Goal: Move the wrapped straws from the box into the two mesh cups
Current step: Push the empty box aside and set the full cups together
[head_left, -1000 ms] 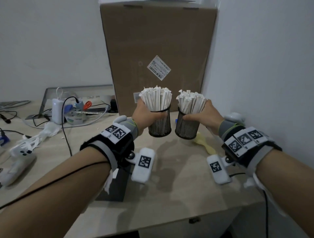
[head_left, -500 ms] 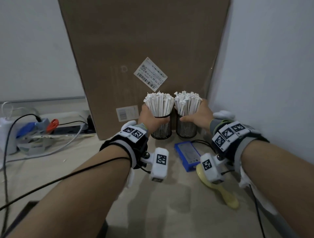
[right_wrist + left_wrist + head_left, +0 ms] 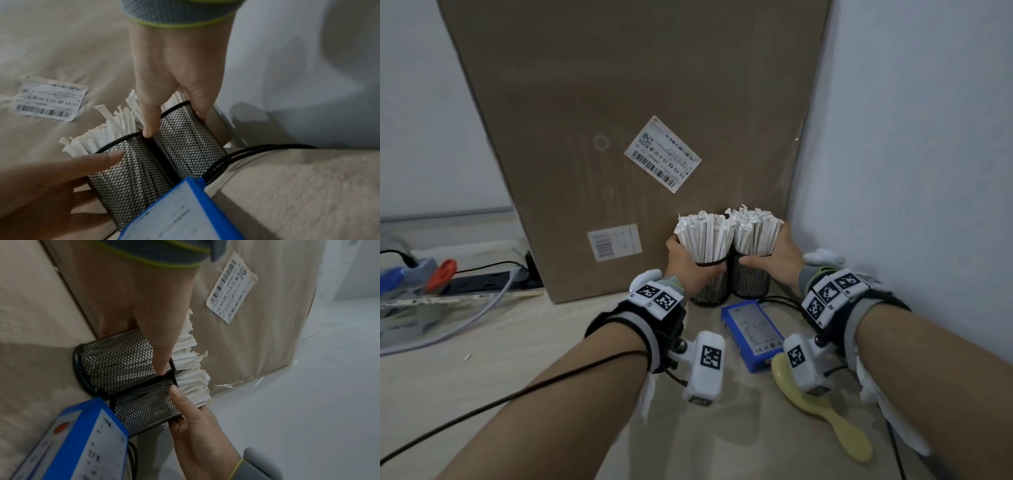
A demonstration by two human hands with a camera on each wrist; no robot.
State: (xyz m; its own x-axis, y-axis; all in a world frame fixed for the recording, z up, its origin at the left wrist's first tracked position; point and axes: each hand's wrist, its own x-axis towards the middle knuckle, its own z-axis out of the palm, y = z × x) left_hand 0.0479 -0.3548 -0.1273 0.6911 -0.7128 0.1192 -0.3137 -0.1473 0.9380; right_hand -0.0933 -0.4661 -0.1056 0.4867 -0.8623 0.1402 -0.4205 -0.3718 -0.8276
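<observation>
the left hand (image 3: 688,263) is wrapped round the left mesh cup (image 3: 710,287) and the right hand (image 3: 779,263) round the right mesh cup (image 3: 751,282). both cups stand touching on the table (image 3: 517,346), packed with wrapped straws (image 3: 722,236), against a big cardboard box (image 3: 619,137). a blue device (image 3: 751,330) lies just in front.

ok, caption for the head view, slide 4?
Both hands set two straw-filled mesh cups side by side against the cardboard box.
</observation>
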